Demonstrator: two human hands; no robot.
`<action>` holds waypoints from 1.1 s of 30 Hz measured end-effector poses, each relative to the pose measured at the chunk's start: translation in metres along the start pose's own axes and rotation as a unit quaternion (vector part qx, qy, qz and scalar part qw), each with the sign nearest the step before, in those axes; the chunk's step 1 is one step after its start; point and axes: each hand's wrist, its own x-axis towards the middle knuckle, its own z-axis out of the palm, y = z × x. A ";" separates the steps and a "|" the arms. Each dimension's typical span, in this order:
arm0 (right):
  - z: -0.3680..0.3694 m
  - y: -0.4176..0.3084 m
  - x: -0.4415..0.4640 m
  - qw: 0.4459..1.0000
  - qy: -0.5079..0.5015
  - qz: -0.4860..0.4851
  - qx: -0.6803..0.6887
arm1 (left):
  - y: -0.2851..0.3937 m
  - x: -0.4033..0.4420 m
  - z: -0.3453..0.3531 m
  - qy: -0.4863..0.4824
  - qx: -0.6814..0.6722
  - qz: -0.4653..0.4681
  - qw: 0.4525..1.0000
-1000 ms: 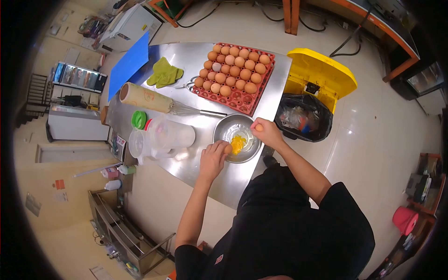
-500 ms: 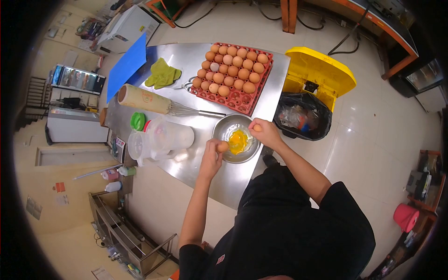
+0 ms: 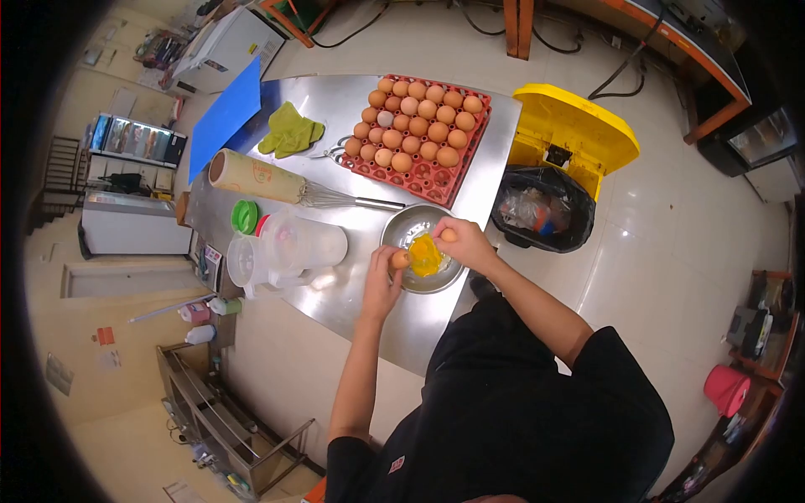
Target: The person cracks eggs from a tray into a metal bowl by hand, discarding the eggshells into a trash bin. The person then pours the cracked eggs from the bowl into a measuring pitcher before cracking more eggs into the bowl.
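A steel mixing bowl near the table's edge holds raw egg, with yellow yolk and clear white. My left hand is closed round a brown egg at the bowl's left rim; a small dark patch shows on its shell. Over the bowl's right side, my right hand grips another brown eggshell, and I cannot tell whether it is whole or half. Behind the bowl, a red egg tray carries rows of brown eggs, with several front pockets bare.
A whisk lies left of the bowl beside a roll of plastic wrap. Clear plastic jugs, a green lid and a green cloth are farther left. A yellow bin with a black liner stands open at the right.
My right hand has shifted left, further over the bowl, with its eggshell. The egg in my left hand has turned slightly, so a dark patch on it now shows.
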 end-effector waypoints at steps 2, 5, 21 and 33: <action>0.008 -0.007 0.003 0.999 -0.014 -0.026 0.012 | 0.002 0.000 0.007 0.003 -0.001 -0.001 1.000; 0.014 -0.021 0.006 0.998 -0.041 -0.046 -0.001 | 0.011 0.000 0.014 0.012 0.013 0.000 1.000; 0.012 -0.031 0.019 0.977 -0.069 -0.090 -0.181 | 0.013 0.004 0.036 0.079 -0.057 -0.046 0.994; 0.002 -0.040 0.021 0.960 -0.060 -0.098 -0.256 | 0.024 0.017 0.041 0.091 -0.060 -0.054 0.992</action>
